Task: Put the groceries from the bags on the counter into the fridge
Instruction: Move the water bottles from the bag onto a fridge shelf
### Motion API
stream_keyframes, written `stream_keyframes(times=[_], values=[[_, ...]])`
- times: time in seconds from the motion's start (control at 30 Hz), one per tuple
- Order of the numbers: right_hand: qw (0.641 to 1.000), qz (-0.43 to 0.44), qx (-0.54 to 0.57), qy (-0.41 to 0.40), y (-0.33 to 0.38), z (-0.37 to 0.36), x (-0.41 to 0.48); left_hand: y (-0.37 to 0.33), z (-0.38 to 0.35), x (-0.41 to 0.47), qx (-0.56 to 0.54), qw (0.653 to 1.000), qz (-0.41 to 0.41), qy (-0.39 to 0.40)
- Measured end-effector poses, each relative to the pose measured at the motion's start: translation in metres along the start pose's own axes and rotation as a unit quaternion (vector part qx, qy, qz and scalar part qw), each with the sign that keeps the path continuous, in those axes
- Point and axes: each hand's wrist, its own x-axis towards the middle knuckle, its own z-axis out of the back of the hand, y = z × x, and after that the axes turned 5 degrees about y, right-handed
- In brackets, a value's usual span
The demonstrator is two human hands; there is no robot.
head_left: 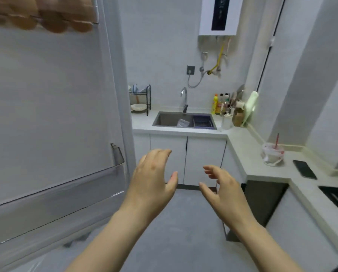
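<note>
While both hands hang empty, left hand [153, 179] and right hand [222, 188] with fingers spread, the open fridge door [52, 118] stands left, brown eggs [44, 14] racked on top; no writing is legible.

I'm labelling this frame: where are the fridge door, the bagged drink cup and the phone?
fridge door [52, 107], head view, bare inner panel.
bagged drink cup [272, 155], head view, cup body.
phone [304, 169], head view, screen middle.

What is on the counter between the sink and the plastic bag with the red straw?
In the head view, the counter from sink to plastic bag is mostly bare; only a white container stands beside the sink.
</note>
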Motion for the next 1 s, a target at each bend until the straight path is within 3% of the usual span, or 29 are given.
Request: stream_keyframes(times=[0.33, 0.63, 1.0], values=[[0.969, -0.221, -0.05, -0.1, -0.049, 0.091, -0.161, -0.109, -0.087, -0.043, -0.158, 0.964, -0.116, 0.181], [0.905, -0.368, -0.062, -0.203, -0.076, 0.164, -0.306, -0.243, -0.151, -0.118, -0.249, 0.888, -0.206, 0.326], [0.819, -0.487, -0.073, -0.294, -0.085, 0.23, -0.475, -0.379, -0.186, -0.225, -0.281, 0.809, -0.293, 0.425]])
